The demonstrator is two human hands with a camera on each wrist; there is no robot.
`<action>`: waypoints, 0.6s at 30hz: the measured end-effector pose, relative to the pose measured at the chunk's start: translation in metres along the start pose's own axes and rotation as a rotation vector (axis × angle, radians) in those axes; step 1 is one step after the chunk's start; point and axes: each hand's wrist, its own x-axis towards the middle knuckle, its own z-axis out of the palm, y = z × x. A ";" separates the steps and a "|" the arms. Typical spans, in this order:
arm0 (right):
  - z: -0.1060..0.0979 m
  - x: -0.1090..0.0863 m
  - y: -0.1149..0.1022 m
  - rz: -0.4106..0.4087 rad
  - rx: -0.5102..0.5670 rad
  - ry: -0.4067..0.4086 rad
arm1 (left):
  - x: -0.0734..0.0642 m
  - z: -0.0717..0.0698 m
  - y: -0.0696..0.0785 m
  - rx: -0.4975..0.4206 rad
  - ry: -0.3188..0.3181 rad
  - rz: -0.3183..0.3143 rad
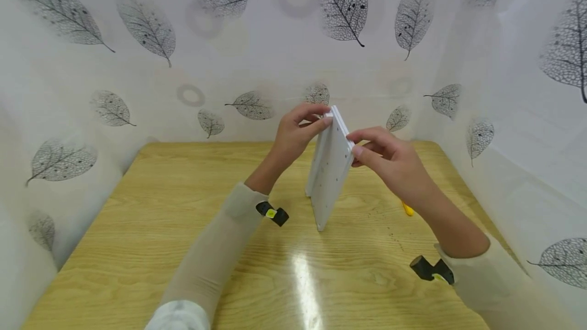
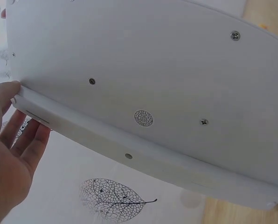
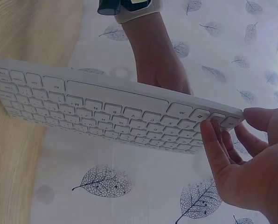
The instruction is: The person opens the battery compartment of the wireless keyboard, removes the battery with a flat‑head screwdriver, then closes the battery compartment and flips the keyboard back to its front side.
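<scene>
A white keyboard [image 1: 327, 182] stands on one short end on the table. The left wrist view shows its underside [image 2: 157, 65], with several screws, a round printed mark and a raised ridge along one edge. Rows of white keys [image 3: 113, 109] appear in the right wrist view. My left hand [image 1: 297, 129] pinches the upper corner at the ridge, thumb on one side and fingers on the other. At the other upper corner, my right hand [image 1: 394, 159] grips the edge between thumb and fingers.
The wooden table [image 1: 183, 218] has a small yellow-orange object [image 1: 407, 209] on its right, partly hidden by my right forearm. Small dark specks [image 1: 394, 236] lie near it. A pale leaf-printed cloth [image 1: 275, 55] hangs behind and at both sides.
</scene>
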 end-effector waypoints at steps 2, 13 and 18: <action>0.002 0.001 0.000 0.002 0.005 -0.004 | -0.001 -0.002 0.000 -0.003 0.002 0.002; 0.008 0.004 -0.001 -0.004 0.045 -0.022 | -0.005 -0.008 0.001 -0.003 0.001 -0.011; 0.012 0.005 -0.001 0.000 0.055 -0.026 | -0.007 -0.011 0.006 0.014 0.013 -0.029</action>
